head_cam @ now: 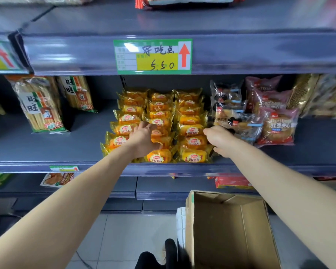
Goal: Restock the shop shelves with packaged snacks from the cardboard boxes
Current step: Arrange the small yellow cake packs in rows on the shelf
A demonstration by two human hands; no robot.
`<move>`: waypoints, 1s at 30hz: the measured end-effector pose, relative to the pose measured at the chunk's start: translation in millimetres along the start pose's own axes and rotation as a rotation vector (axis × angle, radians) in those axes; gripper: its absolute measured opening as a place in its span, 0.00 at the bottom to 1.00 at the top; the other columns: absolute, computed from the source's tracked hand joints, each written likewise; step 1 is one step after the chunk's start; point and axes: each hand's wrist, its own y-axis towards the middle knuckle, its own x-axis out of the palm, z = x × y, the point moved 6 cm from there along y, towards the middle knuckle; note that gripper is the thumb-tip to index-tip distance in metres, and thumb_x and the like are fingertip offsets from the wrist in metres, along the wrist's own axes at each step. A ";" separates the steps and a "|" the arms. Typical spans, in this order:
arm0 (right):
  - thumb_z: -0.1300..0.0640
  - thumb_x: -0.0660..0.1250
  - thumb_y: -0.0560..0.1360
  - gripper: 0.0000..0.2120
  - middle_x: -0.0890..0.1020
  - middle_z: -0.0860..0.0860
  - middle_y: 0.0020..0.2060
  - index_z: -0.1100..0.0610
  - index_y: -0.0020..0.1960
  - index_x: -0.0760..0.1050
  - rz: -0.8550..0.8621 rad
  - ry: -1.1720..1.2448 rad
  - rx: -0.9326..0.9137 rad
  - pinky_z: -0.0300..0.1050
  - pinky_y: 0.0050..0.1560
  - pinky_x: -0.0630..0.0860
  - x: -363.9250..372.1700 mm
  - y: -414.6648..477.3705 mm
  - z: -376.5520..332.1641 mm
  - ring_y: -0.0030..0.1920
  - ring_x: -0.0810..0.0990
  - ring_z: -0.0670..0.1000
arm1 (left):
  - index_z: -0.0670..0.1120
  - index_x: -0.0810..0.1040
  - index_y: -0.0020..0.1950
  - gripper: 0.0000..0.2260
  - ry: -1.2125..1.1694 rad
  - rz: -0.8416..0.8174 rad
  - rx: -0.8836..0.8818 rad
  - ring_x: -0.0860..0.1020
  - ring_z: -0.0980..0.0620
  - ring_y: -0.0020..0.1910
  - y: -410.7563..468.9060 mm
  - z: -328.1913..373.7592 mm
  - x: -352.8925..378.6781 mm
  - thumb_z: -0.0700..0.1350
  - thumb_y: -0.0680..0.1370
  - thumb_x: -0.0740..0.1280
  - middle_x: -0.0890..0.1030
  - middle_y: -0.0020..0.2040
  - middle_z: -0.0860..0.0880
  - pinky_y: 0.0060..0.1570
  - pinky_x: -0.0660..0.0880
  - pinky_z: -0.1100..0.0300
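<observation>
The yellow packets lay on the middle shelf in three rows, overlapping from the back to the front edge. The left hand grasped one packet in the middle row, with the fingers over its top and the thumb under its front edge. The right hand was at the right side of the right row, just beside the dark packets. Its fingers looked curled, but I could not tell whether they held anything.

The step seemed to be to set this packet into the middle row. To do it well, the left hand should probably lay the packet at the same slant as its neighbours, with the label to the front, and press it only lightly, because soft bread is easy to crush. The right hand could keep the right row straight, so that it does not slide into the dark packets.

The front packets already reached the shelf edge, so a push forward could drop one. The open box stood on the floor below, under the right arm.
</observation>
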 end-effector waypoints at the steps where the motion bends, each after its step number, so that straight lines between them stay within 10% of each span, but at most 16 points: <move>1: 0.52 0.53 0.82 0.20 0.70 0.57 0.67 0.58 0.72 0.63 0.017 0.034 0.022 0.51 0.61 0.69 -1.2 3.4 3.6 0.66 0.70 0.58 | 0.50 0.62 0.74 0.28 -0.009 0.038 0.052 0.60 0.42 0.71 -0.8 11.3 -3.2 0.48 0.76 0.68 0.60 0.74 0.45 0.69 0.62 0.46; 14: 0.48 0.54 0.82 0.23 0.64 0.55 0.73 0.55 0.74 0.58 -0.064 0.314 0.067 0.55 0.70 0.62 0.3 17.7 19.0 0.72 0.65 0.56 | 0.52 0.70 0.69 0.18 -0.112 -0.093 0.206 0.73 0.46 0.63 7.0 58.2 18.8 0.41 0.80 0.60 0.73 0.68 0.48 0.64 0.71 0.52; 24: 0.42 0.55 0.80 0.28 0.63 0.55 0.73 0.53 0.76 0.56 -0.069 0.222 0.038 0.56 0.72 0.62 3.2 30.8 1.8 0.72 0.64 0.57 | 0.50 0.66 0.72 0.24 -0.354 0.083 0.091 0.76 0.53 0.34 22.2 39.2 -3.6 0.31 0.78 0.55 0.70 0.70 0.45 0.20 0.66 0.69; 30: 0.48 0.50 0.83 0.21 0.72 0.53 0.66 0.52 0.74 0.60 0.134 -0.203 -0.319 0.45 0.51 0.74 9.9 6.0 -48.0 0.53 0.76 0.51 | 0.49 0.67 0.72 0.22 -0.247 0.133 -0.079 0.76 0.45 0.55 25.8 -22.6 -24.5 0.34 0.79 0.57 0.71 0.68 0.44 0.40 0.75 0.61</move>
